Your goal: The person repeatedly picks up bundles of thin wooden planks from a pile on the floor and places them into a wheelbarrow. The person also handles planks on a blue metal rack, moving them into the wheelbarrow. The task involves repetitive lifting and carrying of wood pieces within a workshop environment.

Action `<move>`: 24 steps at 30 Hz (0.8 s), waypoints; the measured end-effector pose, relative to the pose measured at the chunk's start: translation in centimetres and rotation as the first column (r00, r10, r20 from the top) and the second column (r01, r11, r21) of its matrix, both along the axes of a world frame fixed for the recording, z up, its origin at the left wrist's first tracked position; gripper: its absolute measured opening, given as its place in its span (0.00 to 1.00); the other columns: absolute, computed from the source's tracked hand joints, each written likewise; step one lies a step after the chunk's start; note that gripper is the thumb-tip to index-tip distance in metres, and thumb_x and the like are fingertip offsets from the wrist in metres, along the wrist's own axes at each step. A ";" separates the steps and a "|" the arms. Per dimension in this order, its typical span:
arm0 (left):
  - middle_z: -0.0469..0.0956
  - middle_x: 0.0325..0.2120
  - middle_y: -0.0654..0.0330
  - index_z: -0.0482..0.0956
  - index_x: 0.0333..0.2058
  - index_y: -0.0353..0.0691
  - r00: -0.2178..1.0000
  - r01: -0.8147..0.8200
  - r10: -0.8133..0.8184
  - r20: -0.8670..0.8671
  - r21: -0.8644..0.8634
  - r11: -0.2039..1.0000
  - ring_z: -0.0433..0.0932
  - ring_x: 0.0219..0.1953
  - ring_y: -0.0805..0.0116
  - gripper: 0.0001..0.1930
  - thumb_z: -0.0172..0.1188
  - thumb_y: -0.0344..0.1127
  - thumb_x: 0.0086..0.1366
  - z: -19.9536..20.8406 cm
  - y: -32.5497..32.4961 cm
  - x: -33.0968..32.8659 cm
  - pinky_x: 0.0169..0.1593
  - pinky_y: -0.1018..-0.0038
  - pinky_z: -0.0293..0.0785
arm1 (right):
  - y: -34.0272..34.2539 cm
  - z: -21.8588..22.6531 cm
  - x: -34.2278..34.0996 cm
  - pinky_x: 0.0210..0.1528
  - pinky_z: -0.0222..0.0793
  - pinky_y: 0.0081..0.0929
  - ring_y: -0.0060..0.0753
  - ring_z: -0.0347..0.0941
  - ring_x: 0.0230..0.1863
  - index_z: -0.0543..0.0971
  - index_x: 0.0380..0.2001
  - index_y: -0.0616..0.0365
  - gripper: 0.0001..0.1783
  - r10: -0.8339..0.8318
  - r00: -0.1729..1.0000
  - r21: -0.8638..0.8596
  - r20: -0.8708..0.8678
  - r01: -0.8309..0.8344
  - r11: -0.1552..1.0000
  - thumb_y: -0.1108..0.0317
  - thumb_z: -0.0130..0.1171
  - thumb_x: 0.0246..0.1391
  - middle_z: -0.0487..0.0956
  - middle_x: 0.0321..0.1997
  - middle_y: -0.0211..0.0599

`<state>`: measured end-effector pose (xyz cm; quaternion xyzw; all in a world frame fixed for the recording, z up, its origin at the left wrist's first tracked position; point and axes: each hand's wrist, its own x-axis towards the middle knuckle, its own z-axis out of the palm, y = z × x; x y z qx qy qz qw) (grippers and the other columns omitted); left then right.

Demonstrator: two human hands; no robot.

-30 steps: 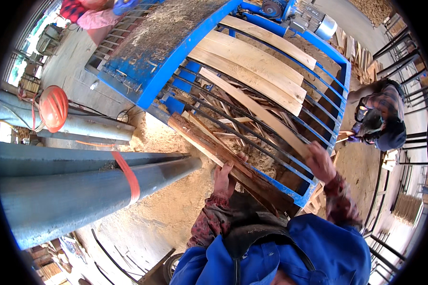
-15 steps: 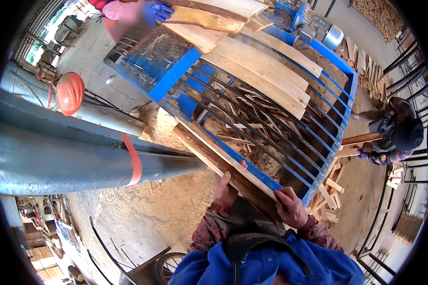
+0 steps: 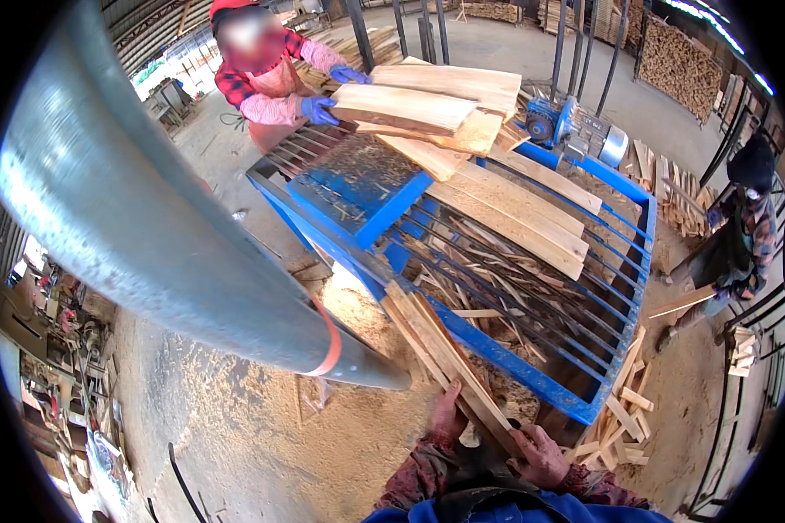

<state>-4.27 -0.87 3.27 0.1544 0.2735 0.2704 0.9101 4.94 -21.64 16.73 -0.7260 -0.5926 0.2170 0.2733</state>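
Wooden strips, gripped together
Left hand clasps them; right hand grips their near end; blue rack stands beyond both.

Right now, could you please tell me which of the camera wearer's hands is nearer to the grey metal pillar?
Left. The left hand holds the wood strips, right of the grey metal pillar; the right hand holds them farther right.

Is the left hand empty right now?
No, the left hand grips the narrow wooden strips from their left side, near the lower end.
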 end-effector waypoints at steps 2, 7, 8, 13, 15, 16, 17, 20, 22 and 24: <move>0.79 0.44 0.52 0.70 0.53 0.36 0.997 -0.025 0.021 -0.076 -0.059 0.998 0.80 0.45 0.54 0.20 0.56 0.43 0.70 1.3 0.0 -1.4 0.50 0.58 0.79 | 0.4 -0.1 -2.4 0.53 0.69 0.44 0.58 0.68 0.51 0.70 0.57 0.62 0.38 -0.002 1.000 -0.008 -0.002 0.002 1.000 0.69 0.72 0.40 0.68 0.52 0.52; 0.80 0.37 0.54 0.74 0.49 0.35 0.998 0.038 -0.043 -0.044 -0.108 0.993 0.81 0.38 0.59 0.17 0.61 0.38 0.66 0.2 0.7 -5.4 0.43 0.62 0.80 | 0.7 -0.5 -7.1 0.55 0.69 0.42 0.56 0.69 0.52 0.70 0.56 0.61 0.38 -0.027 0.996 0.006 -0.082 0.028 1.000 0.66 0.74 0.39 0.69 0.52 0.51; 0.81 0.37 0.55 0.75 0.48 0.35 0.997 0.044 -0.051 -0.054 -0.116 0.992 0.81 0.38 0.59 0.17 0.62 0.38 0.66 -1.0 0.7 -5.8 0.43 0.63 0.80 | 0.8 -0.7 -7.6 0.55 0.69 0.42 0.55 0.69 0.53 0.70 0.56 0.61 0.38 -0.045 0.994 0.006 -0.104 0.046 0.999 0.65 0.74 0.40 0.69 0.52 0.51; 0.80 0.37 0.57 0.76 0.46 0.36 0.995 0.072 -0.084 -0.046 -0.228 0.971 0.81 0.38 0.60 0.16 0.62 0.39 0.65 -1.8 0.4 -7.7 0.43 0.64 0.79 | -0.1 -3.7 -8.5 0.58 0.68 0.37 0.45 0.69 0.57 0.65 0.62 0.61 0.41 -0.238 0.807 -0.107 -0.540 0.214 0.971 0.61 0.71 0.47 0.69 0.58 0.46; 0.80 0.37 0.58 0.76 0.46 0.37 0.992 0.038 -0.067 -0.106 -0.251 0.967 0.81 0.38 0.61 0.15 0.62 0.39 0.65 -3.2 -0.4 -8.0 0.43 0.64 0.79 | -0.5 -3.5 -8.6 0.59 0.67 0.34 0.40 0.68 0.60 0.63 0.65 0.62 0.42 -0.335 0.329 -0.281 -0.883 0.201 0.938 0.60 0.70 0.50 0.68 0.62 0.44; 0.80 0.37 0.58 0.76 0.46 0.37 0.989 0.018 -0.057 -0.138 -0.265 0.964 0.81 0.38 0.61 0.15 0.62 0.39 0.65 -4.1 -0.9 -8.4 0.43 0.64 0.79 | -0.2 -2.4 -8.2 0.61 0.65 0.32 0.34 0.66 0.62 0.58 0.68 0.62 0.45 -0.336 0.334 -0.330 -0.880 0.078 0.941 0.58 0.68 0.53 0.67 0.64 0.43; 0.80 0.36 0.59 0.76 0.45 0.37 0.989 0.019 -0.058 -0.137 -0.267 0.963 0.80 0.38 0.61 0.15 0.62 0.39 0.65 -5.0 -1.3 -8.8 0.44 0.64 0.78 | -0.2 -2.6 -8.3 0.63 0.63 0.32 0.35 0.64 0.64 0.57 0.69 0.63 0.46 -0.331 0.364 -0.336 -0.871 0.051 0.941 0.59 0.67 0.54 0.65 0.66 0.43; 0.79 0.35 0.61 0.76 0.44 0.39 0.986 0.035 -0.080 -0.146 -0.290 0.956 0.79 0.38 0.63 0.14 0.63 0.40 0.65 -6.1 -2.3 -9.3 0.45 0.64 0.77 | -0.6 -4.2 -8.1 0.68 0.58 0.34 0.35 0.58 0.70 0.53 0.70 0.64 0.46 -0.293 0.468 -0.349 -0.834 -0.036 0.936 0.59 0.65 0.56 0.62 0.69 0.44; 0.79 0.34 0.61 0.76 0.43 0.39 0.982 0.000 -0.063 -0.180 -0.328 0.945 0.79 0.38 0.63 0.14 0.63 0.40 0.65 -6.6 -3.3 -9.2 0.46 0.64 0.77 | -1.0 -6.9 -7.5 0.68 0.57 0.34 0.36 0.56 0.71 0.53 0.70 0.64 0.47 -0.216 0.594 -0.312 -0.775 -0.063 0.948 0.59 0.66 0.56 0.61 0.70 0.46; 0.79 0.35 0.61 0.76 0.43 0.39 0.975 -0.038 -0.041 -0.216 -0.349 0.936 0.78 0.39 0.63 0.14 0.63 0.40 0.64 -7.1 -4.3 -8.9 0.47 0.65 0.76 | -1.5 -7.9 -6.4 0.70 0.53 0.33 0.38 0.53 0.72 0.52 0.70 0.66 0.47 -0.160 0.623 -0.299 -0.765 -0.123 0.946 0.57 0.65 0.56 0.60 0.70 0.49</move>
